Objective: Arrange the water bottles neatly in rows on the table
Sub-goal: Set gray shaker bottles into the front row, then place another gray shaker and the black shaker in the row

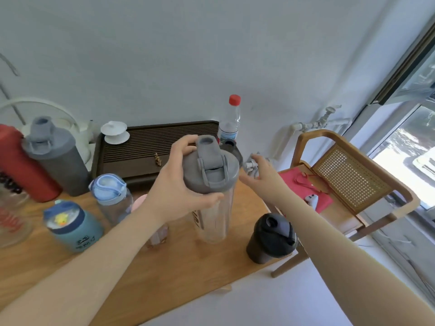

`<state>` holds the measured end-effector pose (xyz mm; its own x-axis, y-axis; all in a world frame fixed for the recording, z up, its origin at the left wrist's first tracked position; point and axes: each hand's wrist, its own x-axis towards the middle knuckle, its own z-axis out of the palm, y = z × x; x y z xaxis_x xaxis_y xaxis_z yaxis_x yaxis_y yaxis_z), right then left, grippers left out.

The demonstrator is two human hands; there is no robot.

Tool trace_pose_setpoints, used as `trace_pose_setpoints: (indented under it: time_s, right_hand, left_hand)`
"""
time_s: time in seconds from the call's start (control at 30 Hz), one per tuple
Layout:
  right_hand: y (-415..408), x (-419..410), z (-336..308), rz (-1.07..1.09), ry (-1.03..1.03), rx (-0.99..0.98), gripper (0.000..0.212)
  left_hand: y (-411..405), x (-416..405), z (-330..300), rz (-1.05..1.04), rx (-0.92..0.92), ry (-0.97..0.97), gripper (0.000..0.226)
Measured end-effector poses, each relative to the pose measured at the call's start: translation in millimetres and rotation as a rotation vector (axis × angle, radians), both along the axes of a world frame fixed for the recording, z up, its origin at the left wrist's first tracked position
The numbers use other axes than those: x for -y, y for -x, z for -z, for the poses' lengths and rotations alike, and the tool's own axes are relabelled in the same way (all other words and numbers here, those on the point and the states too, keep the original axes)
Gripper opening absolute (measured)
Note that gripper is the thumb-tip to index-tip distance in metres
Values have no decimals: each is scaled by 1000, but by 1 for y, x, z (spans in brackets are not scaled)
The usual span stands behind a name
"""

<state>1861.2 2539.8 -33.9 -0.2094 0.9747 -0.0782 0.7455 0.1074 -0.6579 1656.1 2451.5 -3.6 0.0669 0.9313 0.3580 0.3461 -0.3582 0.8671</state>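
My left hand [179,184] grips the grey flip lid of a tall clear shaker bottle [214,220] that stands upright at the middle of the wooden table [164,267]. To its right, my right hand [263,177] is spread, with its fingers at a small grey-and-white object [250,164] by the table's far edge. A black shaker [270,238] stands near the right corner. Along the left are a teal bottle [73,224], a light-blue-lidded bottle [110,196], a grey shaker [56,158] and a red bottle [21,165]. A pink bottle [160,234] is partly hidden under my left arm. A red-capped plastic bottle [229,123] stands at the back.
A dark slatted tea tray [153,147] with a white lidded cup [115,132] fills the table's back. A clear glass jar [11,215] sits at the far left edge. A wooden cane chair [348,184] holding a red cloth [303,184] stands right of the table, beside a window.
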Motion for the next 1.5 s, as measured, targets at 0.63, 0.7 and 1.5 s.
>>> trace_pose_setpoints:
  time_s: [0.63, 0.7, 1.5]
  right_hand:
    - [43, -54, 20, 87, -125, -55, 88]
    - [37, -48, 4, 85, -282, -9, 85]
    - [258, 75, -169, -633, -625, -413, 54]
  left_hand:
    - [42, 27, -4, -93, 290, 120, 85]
    - [45, 24, -9, -90, 317, 90, 83]
    - [254, 141, -61, -240, 150, -236, 81]
